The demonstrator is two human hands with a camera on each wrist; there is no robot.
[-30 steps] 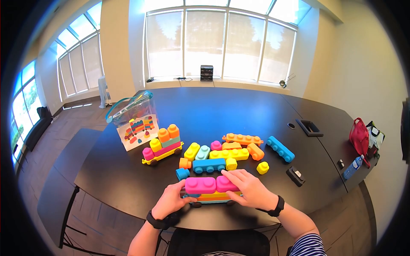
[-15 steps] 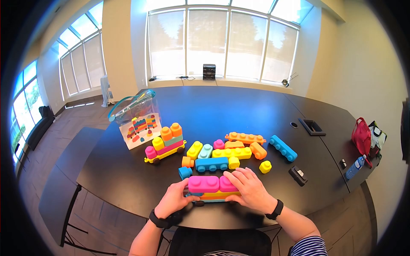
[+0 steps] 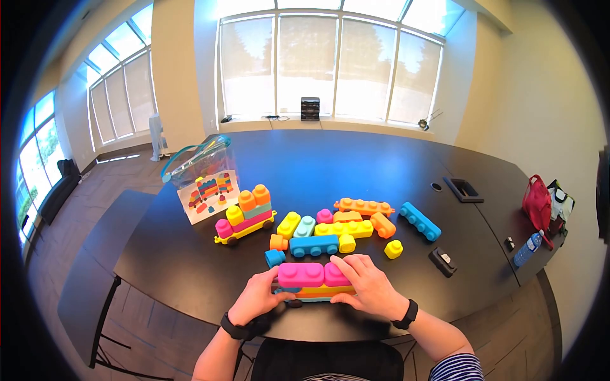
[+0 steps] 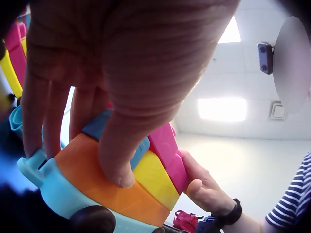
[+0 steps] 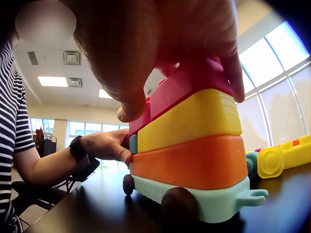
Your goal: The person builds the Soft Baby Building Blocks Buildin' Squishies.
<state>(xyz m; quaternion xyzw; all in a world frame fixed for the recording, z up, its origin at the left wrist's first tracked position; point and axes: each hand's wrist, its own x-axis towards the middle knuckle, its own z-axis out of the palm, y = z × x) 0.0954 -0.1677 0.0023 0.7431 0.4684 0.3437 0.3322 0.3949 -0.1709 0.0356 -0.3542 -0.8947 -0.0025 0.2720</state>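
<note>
A stacked block car stands near the table's front edge: light blue wheeled base (image 5: 209, 204), orange layer (image 5: 194, 160), yellow block (image 5: 194, 119) beside a blue one (image 4: 141, 153), and two pink blocks (image 3: 301, 274) on top. My left hand (image 3: 255, 298) grips its left end, thumb on the orange layer in the left wrist view. At the right end my right hand (image 3: 375, 289) holds the upper blocks between thumb and fingers; its thumb lies near the pink and yellow blocks in the right wrist view.
Loose blocks, including a blue wheeled piece (image 3: 314, 245) and a yellow one (image 3: 344, 229), lie just beyond. Behind left stand a yellow-based block car (image 3: 253, 222) and a clear bag (image 3: 202, 164) with a picture card. A black block (image 3: 443, 261) and bottle (image 3: 528, 248) are right.
The right thumb has shifted slightly along the car's near side. Both hands remain at the car's ends; the whole head view has shifted a little.
</note>
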